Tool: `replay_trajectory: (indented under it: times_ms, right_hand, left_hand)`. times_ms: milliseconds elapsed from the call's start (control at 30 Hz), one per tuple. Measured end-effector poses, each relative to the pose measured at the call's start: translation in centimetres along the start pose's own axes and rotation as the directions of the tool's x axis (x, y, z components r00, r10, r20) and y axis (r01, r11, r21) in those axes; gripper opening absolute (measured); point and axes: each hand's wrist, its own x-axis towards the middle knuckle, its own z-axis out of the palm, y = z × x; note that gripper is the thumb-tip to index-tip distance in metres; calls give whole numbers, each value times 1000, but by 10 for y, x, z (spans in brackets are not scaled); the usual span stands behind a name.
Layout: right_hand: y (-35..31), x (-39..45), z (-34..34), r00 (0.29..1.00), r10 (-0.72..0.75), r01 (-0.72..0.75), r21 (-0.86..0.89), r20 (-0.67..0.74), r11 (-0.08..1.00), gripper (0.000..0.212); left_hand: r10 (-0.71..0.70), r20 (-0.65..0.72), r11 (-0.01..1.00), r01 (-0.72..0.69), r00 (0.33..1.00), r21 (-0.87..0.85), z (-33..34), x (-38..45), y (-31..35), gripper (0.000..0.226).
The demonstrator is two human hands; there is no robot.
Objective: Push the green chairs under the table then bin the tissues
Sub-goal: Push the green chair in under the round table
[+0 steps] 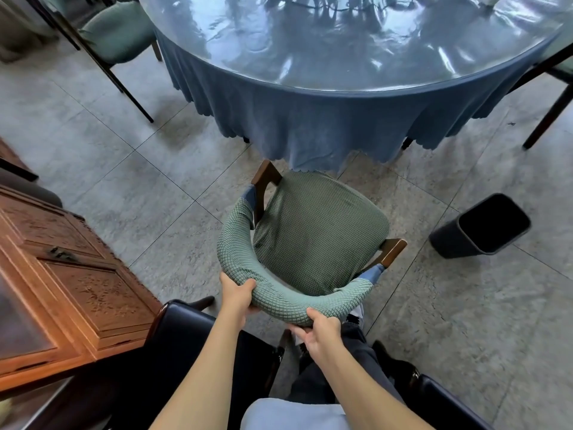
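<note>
The left hand point(237, 297) and right hand point(319, 335) are both gripping the curved backrest of the green chair point(313, 240), whose seat front is meeting the counter's point(341, 51) blue cloth point(310, 125).

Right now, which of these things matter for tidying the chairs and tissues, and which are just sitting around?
Part of the job:
- green chair, gripped at its backrest by the left hand and right hand
- round table
- second green chair, far left
- bin

Just there:
- carved wooden cabinet
- black chair

No tissues are visible.
</note>
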Motion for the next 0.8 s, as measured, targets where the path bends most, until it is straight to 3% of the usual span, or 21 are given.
replay_trajectory:
  times_ms: [367,700,800]
  right_hand:
    - [-38,6,-24,997,-81,77,-170,-17,982,20]
    - [-127,28,-67,968,-210,149,-366,-135,919,31]
    - [-164,36,-78,954,-256,171,-422,-153,890,22]
  left_hand:
    - [-4,-1,1000,4,1000,-28,32,-13,-9,44]
    - [-72,-50,995,68,996,-79,121,-46,-26,54]
    - [-123,-71,985,114,990,-126,157,-58,-24,50]
